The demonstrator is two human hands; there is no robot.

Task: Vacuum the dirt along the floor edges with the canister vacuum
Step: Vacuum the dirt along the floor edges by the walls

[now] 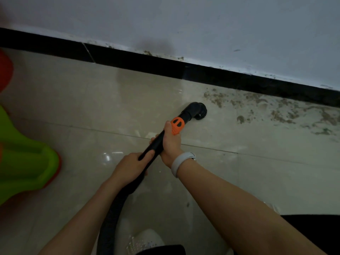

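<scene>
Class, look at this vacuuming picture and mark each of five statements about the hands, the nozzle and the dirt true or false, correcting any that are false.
1. Both hands grip the black vacuum wand. True.
2. The brush nozzle sits in the middle of the dirt patch. False: it sits at the patch's left edge, with most of the dirt to its right.
3. The right hand wears a light wristband. True.
4. The left hand holds the orange collar. False: it grips lower down; the right hand is next to the collar.
5. The baseboard is white. False: it is black.
</scene>
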